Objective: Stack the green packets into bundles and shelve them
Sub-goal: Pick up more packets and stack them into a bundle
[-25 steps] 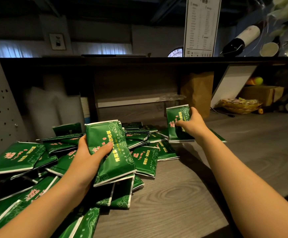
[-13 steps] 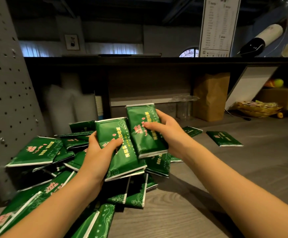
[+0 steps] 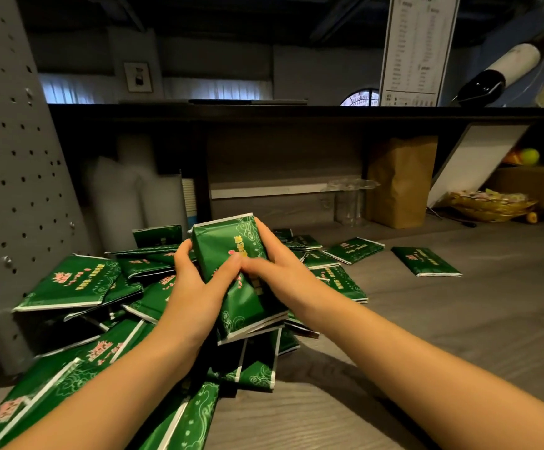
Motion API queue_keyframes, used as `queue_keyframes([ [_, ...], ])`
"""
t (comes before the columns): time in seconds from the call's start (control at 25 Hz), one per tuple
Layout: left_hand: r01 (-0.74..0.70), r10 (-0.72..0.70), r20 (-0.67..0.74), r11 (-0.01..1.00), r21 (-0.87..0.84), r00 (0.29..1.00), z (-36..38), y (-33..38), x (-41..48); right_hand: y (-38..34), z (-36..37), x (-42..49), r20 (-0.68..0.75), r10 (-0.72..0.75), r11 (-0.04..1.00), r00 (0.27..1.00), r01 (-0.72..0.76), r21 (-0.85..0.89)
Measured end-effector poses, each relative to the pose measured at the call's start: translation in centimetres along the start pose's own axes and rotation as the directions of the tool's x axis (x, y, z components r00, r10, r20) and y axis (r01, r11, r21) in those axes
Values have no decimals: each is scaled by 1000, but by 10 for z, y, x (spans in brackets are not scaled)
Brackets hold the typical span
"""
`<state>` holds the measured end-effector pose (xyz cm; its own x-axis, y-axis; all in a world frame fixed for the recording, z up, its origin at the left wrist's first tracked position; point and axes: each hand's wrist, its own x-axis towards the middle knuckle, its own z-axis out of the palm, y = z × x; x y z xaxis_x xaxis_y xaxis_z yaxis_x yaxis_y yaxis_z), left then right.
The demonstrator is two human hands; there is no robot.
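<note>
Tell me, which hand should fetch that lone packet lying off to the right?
Probably right: the right hand is nearer the lone packet, and the left hand also grips the bundle.

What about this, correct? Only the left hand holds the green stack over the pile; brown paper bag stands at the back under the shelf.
Wrong on the hands. Head view shows both the left hand and the right hand gripping the green stack. Rest holds: it is over the pile, and the brown paper bag stands at the back under the shelf.

Green packet bundle [image 3: 231, 254] held tilted above loose packet pile [image 3: 108, 306].
</note>
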<state>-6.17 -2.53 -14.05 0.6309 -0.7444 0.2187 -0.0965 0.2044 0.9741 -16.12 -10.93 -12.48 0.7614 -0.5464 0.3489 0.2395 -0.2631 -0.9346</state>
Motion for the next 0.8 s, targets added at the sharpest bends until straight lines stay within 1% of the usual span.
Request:
queue_keyframes([
  [0.04,-10,10,-2,1000,15,1000,0,-1,1,-5,-9,1,-16,30,999,999,-30,-23],
  [0.12,-23,22,11,999,39,1000,0,0,1,-10,-33,7,-108,26,972,994,-50,-230],
  [0.2,-31,30,23,998,46,999,-1,0,0,-6,-65,15,-223,-22,895,975,-80,-439],
  [0.24,-40,39,24,998,50,999,-2,1,0,1,-85,19,-285,-59,808,957,-121,-576],
  [0.28,-50,49,23,997,52,999,-1,2,-1,9,-106,22,-350,-89,671,932,-204,-713],
  [0.32,-59,58,24,997,56,998,-1,2,-3,16,-127,22,-420,-92,504,903,-321,-802],
  [0.36,-71,69,26,995,63,997,0,3,-4,24,-146,20,-487,-64,359,871,-436,-826],
  [0.4,-82,80,29,994,70,996,1,4,-5,29,-161,16,-555,-5,262,832,-535,-803],
  [0.44,-92,90,31,993,74,995,1,5,-6,35,-173,12,-617,65,209,785,-615,-760],
  [0.48,-98,95,32,992,76,995,1,5,-7,40,-181,7,-663,133,180,737,-675,-715],
  [0.56,-102,100,33,992,79,994,0,6,-6,50,-189,-2,-713,252,122,655,-752,-648],
  [0.64,-105,102,35,991,81,994,0,5,-6,56,-193,-7,-733,316,59,602,-784,-618],
  [0.72,-105,102,42,991,81,994,1,4,-7,55,-193,-9,-734,329,19,594,-781,-624],
  [0.8,-106,103,45,991,81,994,2,5,-6,50,-189,-8,-713,305,32,631,-755,-655],
])
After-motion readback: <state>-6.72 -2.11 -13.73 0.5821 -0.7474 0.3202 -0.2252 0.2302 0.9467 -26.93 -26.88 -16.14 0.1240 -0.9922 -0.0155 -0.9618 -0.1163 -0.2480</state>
